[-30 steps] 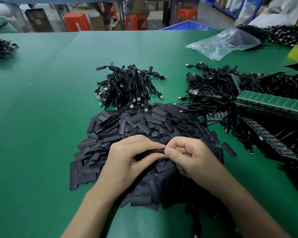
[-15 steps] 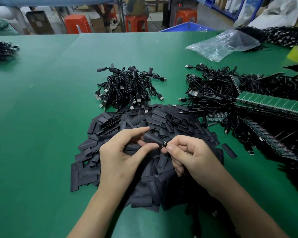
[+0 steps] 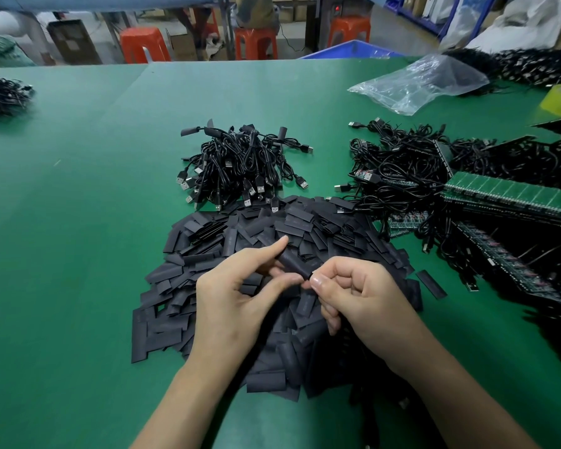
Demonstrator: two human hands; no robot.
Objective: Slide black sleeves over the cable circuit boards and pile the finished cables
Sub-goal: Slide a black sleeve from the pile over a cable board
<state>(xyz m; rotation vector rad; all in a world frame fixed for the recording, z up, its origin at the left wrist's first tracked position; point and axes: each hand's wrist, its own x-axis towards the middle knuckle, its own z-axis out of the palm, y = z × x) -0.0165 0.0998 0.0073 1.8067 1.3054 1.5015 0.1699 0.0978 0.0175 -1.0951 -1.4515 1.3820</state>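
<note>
A heap of flat black sleeves (image 3: 305, 228) lies on the green table (image 3: 78, 222) in front of me. Above it my left hand (image 3: 237, 296) pinches one black sleeve (image 3: 293, 262) between thumb and fingers. My right hand (image 3: 353, 293) grips the cable end at the sleeve's near mouth; the circuit board is hidden inside the sleeve. That cable runs down under my right wrist. Behind the heap sits a pile of sleeved black USB cables (image 3: 240, 163).
To the right lie tangled unsleeved cables (image 3: 399, 170) and green circuit board panels (image 3: 512, 192). A clear plastic bag (image 3: 415, 82) lies at the back right. Another cable bundle (image 3: 0, 95) sits at the far left. Orange stools stand beyond the table.
Both hands have lifted a little off the heap. The sleeve now tilts up to the left and covers more of the board; my left forefinger has straightened along it.
</note>
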